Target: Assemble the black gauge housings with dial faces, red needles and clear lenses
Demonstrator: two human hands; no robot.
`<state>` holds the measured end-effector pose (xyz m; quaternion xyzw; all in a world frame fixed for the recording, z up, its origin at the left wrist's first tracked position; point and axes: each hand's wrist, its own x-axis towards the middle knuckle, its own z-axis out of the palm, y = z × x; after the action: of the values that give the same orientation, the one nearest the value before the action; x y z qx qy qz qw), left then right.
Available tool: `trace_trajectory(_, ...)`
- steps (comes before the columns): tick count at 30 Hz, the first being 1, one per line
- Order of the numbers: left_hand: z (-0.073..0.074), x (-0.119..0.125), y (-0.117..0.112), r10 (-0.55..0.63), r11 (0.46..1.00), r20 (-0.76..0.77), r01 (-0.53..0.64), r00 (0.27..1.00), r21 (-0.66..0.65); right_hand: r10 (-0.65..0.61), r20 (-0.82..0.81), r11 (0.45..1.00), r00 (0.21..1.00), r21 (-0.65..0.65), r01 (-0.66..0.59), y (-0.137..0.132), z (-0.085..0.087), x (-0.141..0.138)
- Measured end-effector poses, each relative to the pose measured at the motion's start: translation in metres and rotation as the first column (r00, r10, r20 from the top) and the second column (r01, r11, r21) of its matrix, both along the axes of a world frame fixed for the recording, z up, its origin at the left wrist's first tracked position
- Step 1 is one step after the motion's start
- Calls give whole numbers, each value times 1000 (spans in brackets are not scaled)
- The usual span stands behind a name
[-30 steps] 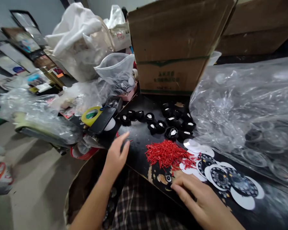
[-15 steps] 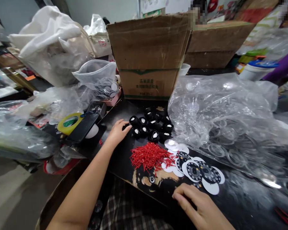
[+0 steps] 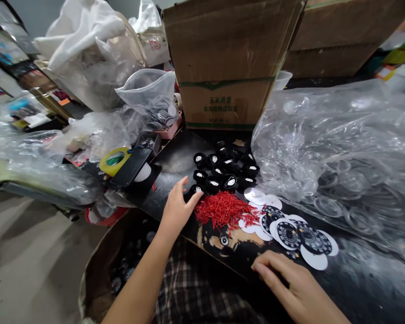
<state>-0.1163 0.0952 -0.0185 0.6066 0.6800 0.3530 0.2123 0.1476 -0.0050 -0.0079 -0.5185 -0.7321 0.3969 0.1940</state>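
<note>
My left hand (image 3: 178, 208) is at the near left edge of a cluster of small round black cases (image 3: 229, 182), several with a white inner face. Its thumb and fingers are apart around one black case (image 3: 193, 190), which they partly cover; I see no firm grip. Just right of the thumb lies a heap of thin red plastic pieces (image 3: 219, 209). My right hand (image 3: 283, 279) is low at the table's front, thumb and curled fingers together; whatever may be between them is hidden. Beyond it, white discs and black-printed dial discs (image 3: 288, 234) overlap.
A big clear plastic bag (image 3: 337, 148) of clear rings covers the right side. Behind stands a cardboard box (image 3: 222, 67). On the left are yellow tape (image 3: 104, 164), a black phone-like slab (image 3: 131, 167) and a bag of discs (image 3: 148, 99). An open container (image 3: 87, 279) stands below the table edge.
My left hand has come nearer to me along the black cases, its fingers spreading wider. My right hand stays in its curled pose. The view has shifted left and down.
</note>
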Motion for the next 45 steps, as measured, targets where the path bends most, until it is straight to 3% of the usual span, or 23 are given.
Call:
trace_trajectory(5, 1, 13, -4, 8, 1000, -25, -8, 1000, 23, 58, -5, 998, 998, 0, -58, 5, 8, -10)
trace_trajectory(8, 10, 30, -24, 7, 997, 8, -8, 1000, 71, -57, -88, 998, 994, -41, 53, 7, 14, -12)
trace_trajectory(11, 18, 58, -61, -178, 979, 71, 169, 982, 116, -208, -199, 976, 958, -99, 191, 11, 21, -14)
trace_trajectory(14, 19, 80, -91, -315, 947, 232, 321, 920, 12, -257, -209, 965, 944, -108, 238, 15, 27, -14)
trace_trajectory(16, 15, 87, -98, -278, 924, 408, 358, 869, -133, -232, -209, 971, 950, -105, 214, 16, 30, -10)
trace_trajectory(19, 7, 91, -96, -168, 804, 677, 497, 717, -326, -142, -216, 983, 966, -148, 111, 14, 33, 2)
trace_trajectory(21, 4, 91, -94, -72, 745, 785, 557, 615, -368, -126, -190, 985, 974, -143, 99, 14, 30, 16)
trace_trajectory(24, 4, 93, -96, 110, 772, 860, 503, 499, -390, -305, 34, 950, 952, 73, 302, 20, 16, 44)
trace_trajectory(26, 6, 97, -98, 209, 790, 895, 471, 393, -392, -455, 231, 882, 860, 250, 399, 26, 5, 62)
trace_trajectory(28, 8, 101, -99, 265, 788, 920, 484, 289, -379, -491, 330, 863, 806, 307, 401, 31, -5, 74)
trace_trajectory(30, 12, 105, -99, 285, 779, 934, 517, 213, -356, -478, 318, 871, 818, 288, 397, 33, -11, 81)
trace_trajectory(39, 9, 108, -100, 389, 767, 911, 501, 136, -402, -496, 236, 867, 836, 193, 460, 36, -7, 83)
trace_trajectory(45, 10, 111, -102, 444, 739, 885, 502, 139, -449, -601, 94, 795, 794, 171, 582, 37, -4, 86)
